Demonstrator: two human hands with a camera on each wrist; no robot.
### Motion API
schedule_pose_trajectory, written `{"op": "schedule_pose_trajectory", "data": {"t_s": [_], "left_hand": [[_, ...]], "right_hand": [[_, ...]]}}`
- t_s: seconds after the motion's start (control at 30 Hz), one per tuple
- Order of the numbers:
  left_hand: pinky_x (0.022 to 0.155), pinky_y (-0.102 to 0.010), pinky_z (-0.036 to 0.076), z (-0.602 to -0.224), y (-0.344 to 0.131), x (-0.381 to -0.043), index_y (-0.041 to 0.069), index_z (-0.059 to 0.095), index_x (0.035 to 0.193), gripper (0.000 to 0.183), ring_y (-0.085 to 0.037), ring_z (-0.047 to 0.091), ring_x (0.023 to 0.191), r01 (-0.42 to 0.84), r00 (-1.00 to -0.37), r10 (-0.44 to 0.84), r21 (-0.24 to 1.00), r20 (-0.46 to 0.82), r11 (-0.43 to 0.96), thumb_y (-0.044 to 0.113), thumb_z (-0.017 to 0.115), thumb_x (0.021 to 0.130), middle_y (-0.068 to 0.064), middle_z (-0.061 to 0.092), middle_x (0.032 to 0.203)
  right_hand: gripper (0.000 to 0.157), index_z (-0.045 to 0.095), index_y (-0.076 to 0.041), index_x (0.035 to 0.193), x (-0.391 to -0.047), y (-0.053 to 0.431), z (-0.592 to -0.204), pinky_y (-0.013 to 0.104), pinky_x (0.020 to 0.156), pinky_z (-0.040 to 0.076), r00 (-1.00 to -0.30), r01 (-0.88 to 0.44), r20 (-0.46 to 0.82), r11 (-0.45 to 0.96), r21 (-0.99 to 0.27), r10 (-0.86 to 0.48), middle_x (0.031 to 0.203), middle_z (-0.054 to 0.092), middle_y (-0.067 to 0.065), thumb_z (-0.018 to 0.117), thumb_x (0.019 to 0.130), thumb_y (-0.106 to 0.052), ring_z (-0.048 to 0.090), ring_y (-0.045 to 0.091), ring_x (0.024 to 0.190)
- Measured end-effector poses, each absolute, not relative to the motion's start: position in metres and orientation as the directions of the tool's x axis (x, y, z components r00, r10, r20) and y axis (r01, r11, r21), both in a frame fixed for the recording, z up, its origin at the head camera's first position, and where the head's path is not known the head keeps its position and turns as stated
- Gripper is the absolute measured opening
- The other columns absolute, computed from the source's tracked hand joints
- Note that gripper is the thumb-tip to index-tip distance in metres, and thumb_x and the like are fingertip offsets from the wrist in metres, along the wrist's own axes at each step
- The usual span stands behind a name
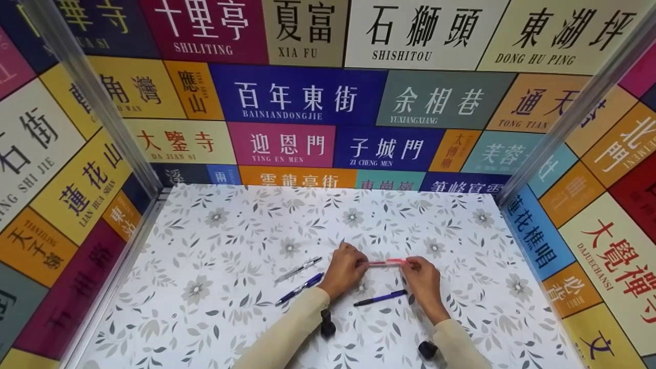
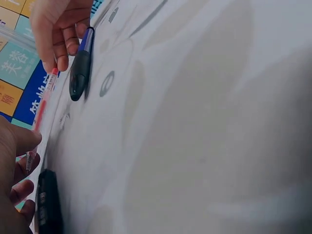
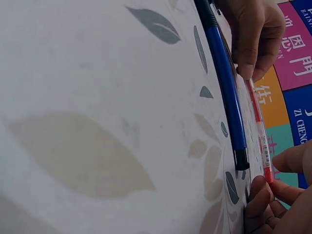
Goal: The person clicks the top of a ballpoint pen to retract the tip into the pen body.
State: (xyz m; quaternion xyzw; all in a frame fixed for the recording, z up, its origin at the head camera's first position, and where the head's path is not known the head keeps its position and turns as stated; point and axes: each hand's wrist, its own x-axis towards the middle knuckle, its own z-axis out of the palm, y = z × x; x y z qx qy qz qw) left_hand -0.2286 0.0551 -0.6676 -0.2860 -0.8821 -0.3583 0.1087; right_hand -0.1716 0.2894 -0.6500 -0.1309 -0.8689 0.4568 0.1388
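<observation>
A clear-barrelled pen with red ink and a red end point(image 1: 385, 263) lies level between the two hands, just above the table. My left hand point(image 1: 348, 269) pinches its left end between thumb and fingers. At the red end, my right hand point(image 1: 424, 284) pinches it with the fingertips; in the right wrist view, thumb and fingers point(image 3: 285, 190) meet around that end. Below the hands, a blue pen with a black grip point(image 1: 380, 298) rests on the table, nearer to the right hand. Part of the red pen's left tip is hidden by the left fingers.
Left of the left hand lie a dark blue pen point(image 1: 300, 289) and a clear pen with dark parts point(image 1: 298, 270), both slanted. The table point(image 1: 230, 328) has a white leaf-and-flower cover. Colourful sign-printed walls point(image 1: 297, 97) and metal posts point(image 1: 558, 97) enclose it.
</observation>
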Motion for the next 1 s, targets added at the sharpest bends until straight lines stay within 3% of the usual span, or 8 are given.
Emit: {"op": "schedule_pose_trajectory", "data": {"t_s": [0.37,0.67,1.0], "left_hand": [[0.094,-0.043,0.051,-0.655,0.053,-0.218,0.009,0.085,0.099,0.008,-0.021,0.062,0.106,0.594,-0.803,0.444,0.601,0.398,0.535,0.012,0.079,0.095,-0.002,0.077,0.097],[0.094,-0.041,0.051,-0.652,0.047,-0.211,0.009,0.084,0.1,0.008,-0.021,0.063,0.105,0.585,-0.809,0.431,0.621,0.401,0.521,0.011,0.078,0.095,-0.002,0.078,0.1],[0.094,-0.04,0.052,-0.65,0.042,-0.204,0.009,0.084,0.097,0.005,-0.024,0.064,0.103,0.635,-0.772,0.438,0.577,0.46,0.513,0.012,0.079,0.095,-0.002,0.079,0.097]], "right_hand": [[0.023,0.077,0.003,0.12,-0.161,0.286,-0.643,0.019,0.075,0.054,-0.934,0.109,0.073,0.474,-0.874,0.35,0.104,0.077,0.015,0.075,0.101,-0.009,0.072,0.022,0.091],[0.022,0.076,0.002,0.121,-0.155,0.28,-0.636,0.02,0.071,0.055,-0.939,0.089,0.066,0.423,-0.902,0.338,0.102,0.077,0.015,0.075,0.103,-0.01,0.075,0.025,0.085],[0.023,0.078,0.001,0.118,-0.152,0.277,-0.635,0.019,0.072,0.052,-0.936,0.071,0.111,0.485,-0.872,0.335,0.1,0.08,0.012,0.077,0.099,-0.01,0.072,0.011,0.081]]}}
